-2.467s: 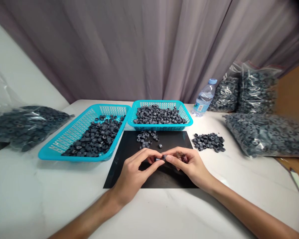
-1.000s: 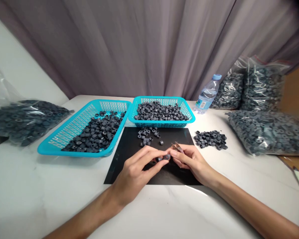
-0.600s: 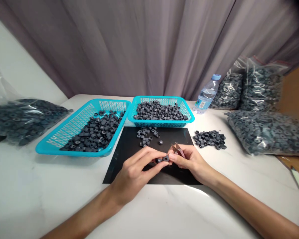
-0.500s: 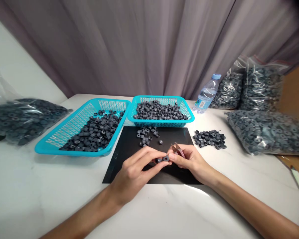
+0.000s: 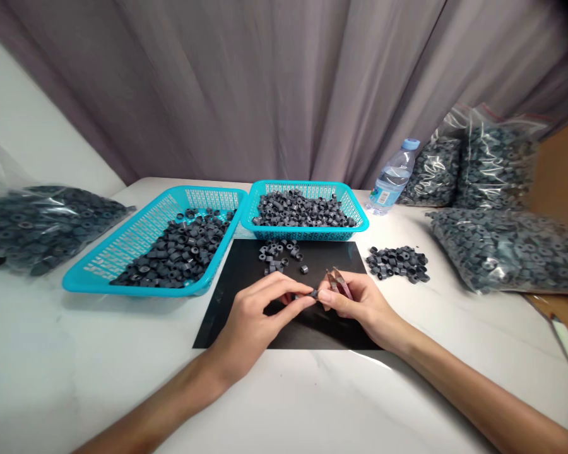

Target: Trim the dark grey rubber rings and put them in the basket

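Observation:
Over the black mat [image 5: 303,328], my left hand [image 5: 258,318] pinches a small dark grey plastic ring [image 5: 314,294] between thumb and fingertips. Another grey ring [image 5: 297,296] shows partly under its fingers. My right hand [image 5: 355,299] is closed around a pair of nippers [image 5: 339,282] with pinkish handles, jaws pointing up and apart. Its thumb and index fingertip meet the right side of the pinched ring. Just beyond the hands, loose grey rings [image 5: 278,250] lie on the mat's far part.
Two turquoise baskets, one at left [image 5: 137,291] and one at the back [image 5: 307,234], hold many grey rings. A pile of rings [image 5: 397,263] lies right of the mat. Bags of grey pieces flank the table, left [image 5: 52,221] and right [image 5: 506,252]. A water bottle [image 5: 392,180] stands behind.
The pinched ring has turned, so its round hole no longer faces me. My left fingertips have shifted slightly up and left; the nippers have barely moved.

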`<state>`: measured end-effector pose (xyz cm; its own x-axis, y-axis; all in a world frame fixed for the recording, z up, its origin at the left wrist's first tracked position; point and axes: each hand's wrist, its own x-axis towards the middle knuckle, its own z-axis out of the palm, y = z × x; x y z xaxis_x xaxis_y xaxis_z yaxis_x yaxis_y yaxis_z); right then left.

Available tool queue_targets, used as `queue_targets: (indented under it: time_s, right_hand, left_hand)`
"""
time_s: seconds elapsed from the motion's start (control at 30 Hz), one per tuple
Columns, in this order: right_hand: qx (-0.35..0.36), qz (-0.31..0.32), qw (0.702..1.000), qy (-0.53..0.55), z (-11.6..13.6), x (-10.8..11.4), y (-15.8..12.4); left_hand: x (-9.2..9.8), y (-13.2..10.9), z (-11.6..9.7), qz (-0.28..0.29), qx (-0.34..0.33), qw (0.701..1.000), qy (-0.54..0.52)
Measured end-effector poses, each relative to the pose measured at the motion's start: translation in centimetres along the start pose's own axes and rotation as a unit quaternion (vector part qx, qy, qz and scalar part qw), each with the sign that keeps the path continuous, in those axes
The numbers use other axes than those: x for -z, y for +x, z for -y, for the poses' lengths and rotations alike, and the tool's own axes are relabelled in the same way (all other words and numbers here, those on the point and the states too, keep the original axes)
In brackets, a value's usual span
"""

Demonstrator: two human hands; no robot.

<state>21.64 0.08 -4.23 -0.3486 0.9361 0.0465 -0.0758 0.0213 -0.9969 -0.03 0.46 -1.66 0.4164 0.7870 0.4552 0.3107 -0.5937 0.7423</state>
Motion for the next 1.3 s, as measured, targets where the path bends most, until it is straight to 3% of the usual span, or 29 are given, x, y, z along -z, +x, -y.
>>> queue_targets:
  time_s: [0.13, 0.23, 0.43, 0.87, 1.3]
  right_hand:
    - [0.018, -0.023, 1.000, -0.005, 0.32, -0.20, 0.00]
    - [0.016, -0.022, 1.000, 0.006, 0.41, -0.16, 0.04]
    - [0.010, 0.010, 1.000, 0.013, -0.01, 0.23, 0.12]
    - [0.007, 0.008, 1.000, -0.001, 0.15, 0.07, 0.23]
    - [0.005, 0.004, 1.000, -0.008, 0.39, 0.00, 0.18]
  left_hand:
    - [-0.09, 0.67, 0.01, 0.062, 0.201, 0.964, -0.162]
    - [-0.13, 0.97, -0.09, 0.076, 0.266, 0.936, -0.219]
    - [0.02, 0.95, -0.17, 0.087, 0.285, 0.924, -0.242]
    - [-0.09, 0.84, -0.27, 0.103, 0.316, 0.887, -0.322]
    - [-0.02, 0.81, -0.24, 0.108, 0.319, 0.877, -0.342]
